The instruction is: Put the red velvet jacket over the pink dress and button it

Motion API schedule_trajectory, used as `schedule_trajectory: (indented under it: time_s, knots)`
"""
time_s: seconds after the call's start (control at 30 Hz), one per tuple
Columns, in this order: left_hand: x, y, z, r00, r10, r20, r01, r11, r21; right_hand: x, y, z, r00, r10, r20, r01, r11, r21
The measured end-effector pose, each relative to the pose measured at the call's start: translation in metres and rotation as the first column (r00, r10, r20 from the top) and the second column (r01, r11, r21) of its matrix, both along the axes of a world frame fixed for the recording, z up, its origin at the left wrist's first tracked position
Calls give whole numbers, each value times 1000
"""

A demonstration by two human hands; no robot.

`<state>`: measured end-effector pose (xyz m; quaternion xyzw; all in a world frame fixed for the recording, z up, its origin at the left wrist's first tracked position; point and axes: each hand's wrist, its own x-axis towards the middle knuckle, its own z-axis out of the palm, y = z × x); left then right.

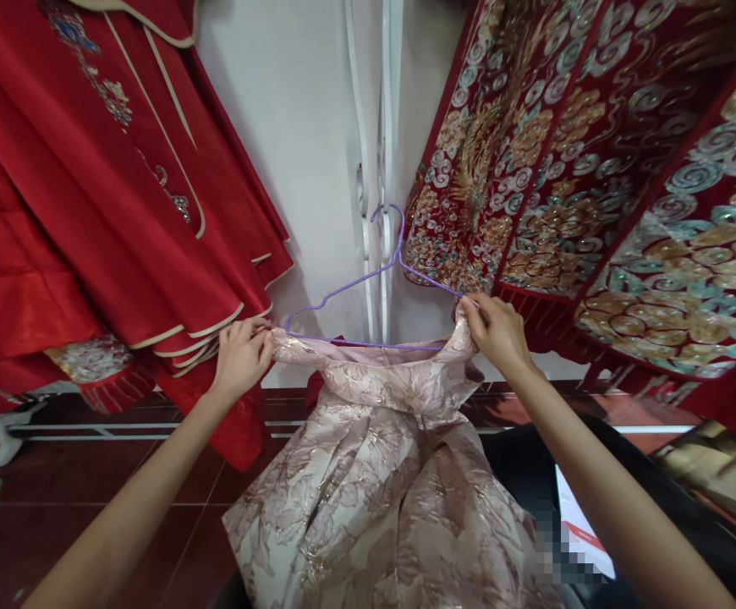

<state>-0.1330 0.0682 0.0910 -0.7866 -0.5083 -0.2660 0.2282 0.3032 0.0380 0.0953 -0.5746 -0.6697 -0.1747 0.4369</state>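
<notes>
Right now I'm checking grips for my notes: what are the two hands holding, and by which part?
Both hold the pale pink brocade dress by its top corners: left hand at one end of the thin purple wire hanger, right hand at the other.

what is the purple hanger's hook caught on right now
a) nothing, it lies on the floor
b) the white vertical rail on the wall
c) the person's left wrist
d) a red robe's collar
b: the purple hanger has its hook looped on the white vertical rail, while the left hand and right hand pinch the pink dress at its shoulders.
</notes>
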Motion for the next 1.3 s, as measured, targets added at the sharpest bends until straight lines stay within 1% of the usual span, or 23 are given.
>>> schedule_trajectory:
  time_s: [0.1, 0.2, 0.27, 0.37, 0.4, 0.43, 0.5, 0.53, 0.57, 0.63, 0.7, 0.77, 0.87, 0.93, 1.03, 1.17, 1.23, 1.3]
  knots:
    - [1, 1, 2, 1000, -14, 14, 13, 1000, 25, 1, 1, 0, 1000, 9, -9, -9, 1000, -3]
    - [11, 7, 15, 998, -43, 35, 41, 998, 52, 2, 0, 1, 999, 33, -29, -34, 999, -27]
    - [28, 15, 30, 996, -85, 38, 83, 995, 64, 3, -1, 2, 999, 44, -30, -45, 998, -40]
    - [62, 27, 52, 983, -183, 33, 181, 982, 52, 3, -3, 4, 999, 48, -18, -49, 997, -59]
    - [73, 31, 56, 977, -211, 28, 210, 977, 19, 3, -3, 4, 999, 50, -14, -51, 996, -69]
    - [82, 35, 59, 972, -235, 20, 235, 970, -56, 3, -2, 5, 999, 52, -10, -52, 996, -78]
    - [93, 42, 59, 964, -265, 27, 264, 935, -238, 7, 4, 5, 998, 57, 3, -56, 994, -91]
    - [95, 46, 56, 964, -266, 28, 262, 914, -310, 11, 9, 5, 998, 61, 9, -60, 994, -94]
    - [94, 49, 52, 966, -259, 24, 250, 902, -352, 15, 15, 4, 997, 72, 9, -71, 993, -97]
    - [86, 55, 41, 974, -226, 8, 213, 907, -362, 26, 26, 3, 991, 125, -38, -129, 986, -108]
    - [74, 61, 30, 980, -198, 20, 192, 915, -355, 36, 35, 2, 971, 190, -146, -208, 971, -119]
    - [64, 68, 20, 975, -207, 80, 222, 897, -382, 43, 39, 3, 942, 231, -244, -271, 952, -143]
    - [55, 75, 12, 953, -255, 163, 300, 866, -399, 45, 35, 10, 921, 259, -290, -322, 926, -196]
    - [58, 76, 12, 943, -286, 170, 330, 873, -359, 40, 29, 17, 914, 278, -295, -345, 916, -206]
    - [70, 68, 21, 934, -322, 156, 355, 885, -300, 29, 21, 25, 905, 305, -297, -370, 909, -194]
    - [87, 58, 35, 936, -303, 179, 347, 879, -325, 20, 18, 29, 899, 319, -299, -390, 894, -220]
    - [87, 59, 38, 925, -305, 227, 370, 859, -353, 24, 18, 28, 892, 331, -307, -414, 872, -262]
    - [82, 65, 36, 887, -288, 360, 422, 822, -382, 32, 19, 28, 872, 321, -370, -431, 862, -268]
